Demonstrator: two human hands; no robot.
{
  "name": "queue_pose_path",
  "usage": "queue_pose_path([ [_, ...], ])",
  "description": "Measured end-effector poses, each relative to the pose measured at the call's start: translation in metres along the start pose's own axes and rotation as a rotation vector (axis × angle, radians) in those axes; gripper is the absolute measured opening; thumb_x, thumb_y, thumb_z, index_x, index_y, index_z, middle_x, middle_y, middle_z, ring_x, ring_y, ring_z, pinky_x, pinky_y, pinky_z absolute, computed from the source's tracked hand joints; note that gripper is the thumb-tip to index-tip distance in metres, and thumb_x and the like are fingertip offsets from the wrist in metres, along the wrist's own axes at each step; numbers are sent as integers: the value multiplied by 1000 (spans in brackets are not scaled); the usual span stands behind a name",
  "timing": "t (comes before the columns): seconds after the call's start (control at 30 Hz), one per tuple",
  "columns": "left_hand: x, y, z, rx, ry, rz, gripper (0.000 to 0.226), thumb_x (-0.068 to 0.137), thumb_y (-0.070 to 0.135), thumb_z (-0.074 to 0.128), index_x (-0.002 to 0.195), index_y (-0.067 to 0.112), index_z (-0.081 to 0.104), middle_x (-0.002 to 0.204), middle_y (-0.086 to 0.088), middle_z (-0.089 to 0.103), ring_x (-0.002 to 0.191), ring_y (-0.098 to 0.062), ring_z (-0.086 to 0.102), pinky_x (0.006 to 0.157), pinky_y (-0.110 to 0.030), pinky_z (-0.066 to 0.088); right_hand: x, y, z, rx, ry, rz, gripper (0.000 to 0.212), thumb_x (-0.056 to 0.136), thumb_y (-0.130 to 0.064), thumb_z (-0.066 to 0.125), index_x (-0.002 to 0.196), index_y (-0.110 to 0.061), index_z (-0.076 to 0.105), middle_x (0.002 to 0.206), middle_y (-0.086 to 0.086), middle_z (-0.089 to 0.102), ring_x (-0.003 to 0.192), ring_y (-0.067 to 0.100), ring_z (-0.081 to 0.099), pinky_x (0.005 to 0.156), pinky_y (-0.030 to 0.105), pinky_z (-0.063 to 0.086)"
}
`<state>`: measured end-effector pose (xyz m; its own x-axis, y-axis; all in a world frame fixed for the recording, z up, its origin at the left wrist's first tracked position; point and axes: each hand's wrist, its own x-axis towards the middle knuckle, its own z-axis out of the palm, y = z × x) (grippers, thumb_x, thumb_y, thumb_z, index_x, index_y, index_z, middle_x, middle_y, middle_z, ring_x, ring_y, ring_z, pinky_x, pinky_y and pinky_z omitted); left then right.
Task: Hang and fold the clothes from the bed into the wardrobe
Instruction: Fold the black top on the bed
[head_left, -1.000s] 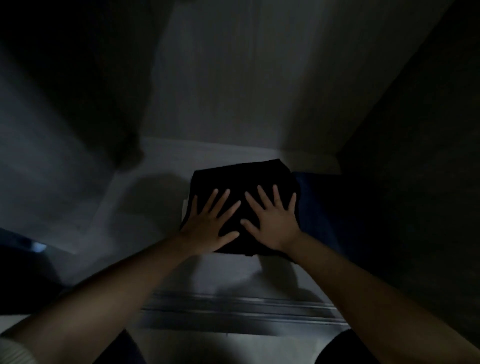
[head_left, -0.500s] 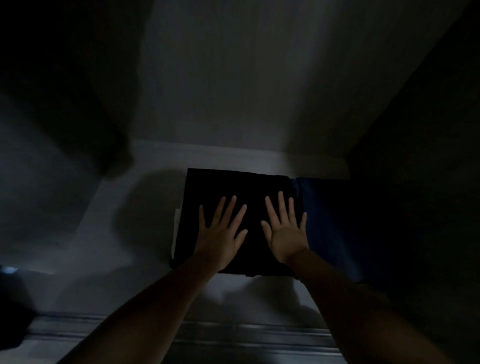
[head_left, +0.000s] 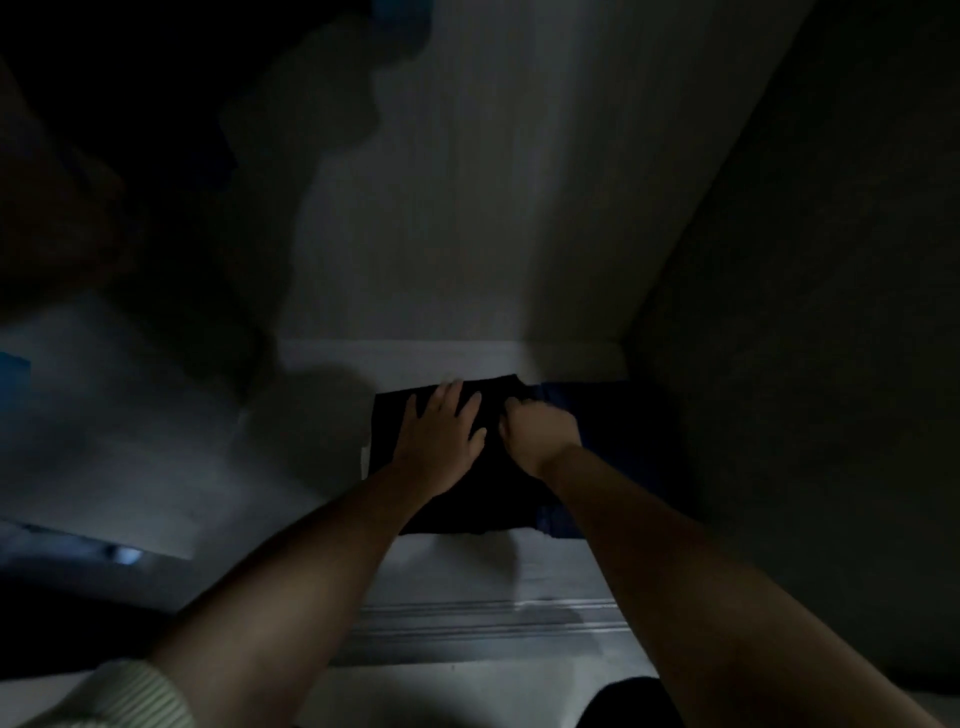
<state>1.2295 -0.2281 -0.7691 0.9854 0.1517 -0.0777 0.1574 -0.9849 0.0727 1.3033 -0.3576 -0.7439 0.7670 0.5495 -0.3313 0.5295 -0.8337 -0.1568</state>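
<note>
A folded black garment (head_left: 467, 512) lies on the pale wardrobe floor (head_left: 457, 564), close to the back wall. My left hand (head_left: 439, 441) rests flat on it, fingers straight and spread toward its far edge. My right hand (head_left: 540, 431) is beside the left one with its fingers curled down into the garment's far right part, near the edge; the fingertips are hidden in the dark fabric. A folded dark blue garment (head_left: 608, 415) lies against the black one on its right. A thin white edge (head_left: 365, 460) shows under the black garment's left side.
The wardrobe is dim. Its back panel (head_left: 467, 208) rises behind the garments and the dark right side wall (head_left: 805, 364) stands close to the blue one. Dark hanging clothes (head_left: 156, 208) fill the upper left. A door track (head_left: 467, 618) runs along the front edge.
My left hand slid forward toward the garment's far edge. My right hand, flat before, has curled its fingers at the garment's right side. The camera moved back and up.
</note>
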Motion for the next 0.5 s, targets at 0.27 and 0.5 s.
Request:
queue_pose_path([
  [0.27,-39,45,-195,-196,-47,10,25,96,20,44,96,8,66,102,-12,67,91,-28,60,63,-27,33,-114,-20,-156,20,129,4,31,99,-31,38,104,-11,62,103,11,67,90,30,63,63,28,36],
  [0.5,-81,80,-338,-191,-44,29,24,94,24,43,92,12,64,98,-9,66,85,-28,61,58,-27,32,-211,-30,-272,-1,193,-18,32,98,-31,37,100,-12,62,96,10,69,83,30,66,60,28,33],
])
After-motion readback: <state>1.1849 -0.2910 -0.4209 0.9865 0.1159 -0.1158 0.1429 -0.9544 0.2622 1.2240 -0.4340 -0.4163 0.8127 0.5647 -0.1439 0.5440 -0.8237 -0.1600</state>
